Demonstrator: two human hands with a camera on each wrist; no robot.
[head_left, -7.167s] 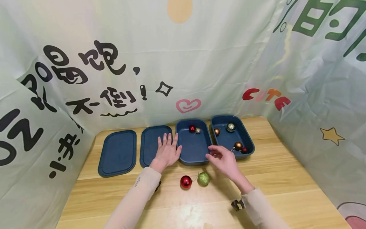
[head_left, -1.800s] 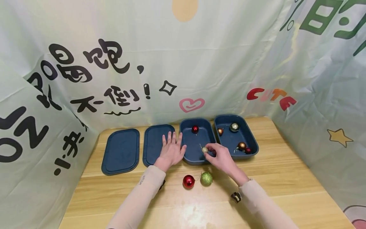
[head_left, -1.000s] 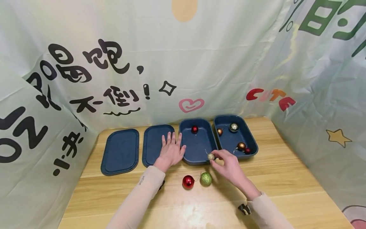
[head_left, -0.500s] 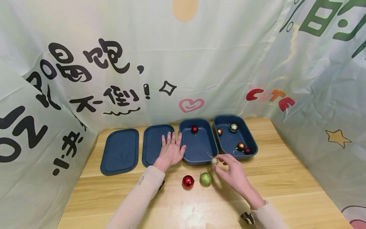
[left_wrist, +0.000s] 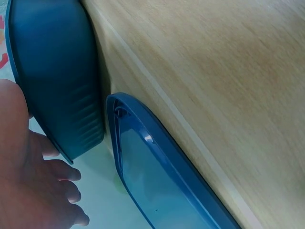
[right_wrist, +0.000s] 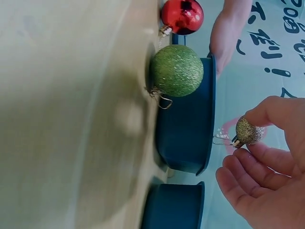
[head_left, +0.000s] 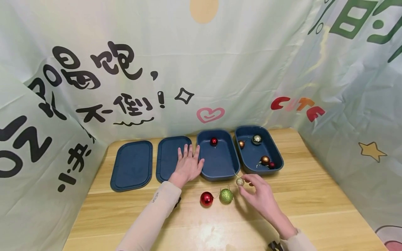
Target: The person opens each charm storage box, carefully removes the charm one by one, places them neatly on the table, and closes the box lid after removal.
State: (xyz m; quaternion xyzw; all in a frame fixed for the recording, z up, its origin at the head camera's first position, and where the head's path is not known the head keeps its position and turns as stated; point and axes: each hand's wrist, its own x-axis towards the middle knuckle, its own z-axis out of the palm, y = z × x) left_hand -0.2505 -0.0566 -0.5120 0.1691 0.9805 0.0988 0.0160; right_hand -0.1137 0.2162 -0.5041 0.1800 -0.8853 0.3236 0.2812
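My right hand (head_left: 262,196) pinches a small gold glitter bauble (head_left: 240,182) between thumb and fingers, just past the near right corner of a blue box (head_left: 216,164). A wire hook sticks out from the bauble's cap in the right wrist view. One small red bauble (head_left: 214,141) lies at the far end of that box. My left hand (head_left: 187,168) spreads its straight fingers at the box's left rim, overlapping a blue lid (head_left: 168,157). On the table in front of the box lie a larger shiny red bauble (head_left: 206,199) and a green glitter bauble (right_wrist: 177,70).
A second blue box (head_left: 253,153) to the right holds several baubles, among them a silver one (head_left: 257,139) and a copper one (head_left: 265,160). Another blue lid (head_left: 132,166) lies far left. Printed cloth (head_left: 245,69) walls the wooden table (head_left: 314,195) at back and sides.
The small gold bauble, earlier beside the small red one in the left box, is now in my right hand, drawn out over the near edge toward the front right. My left hand stays put.
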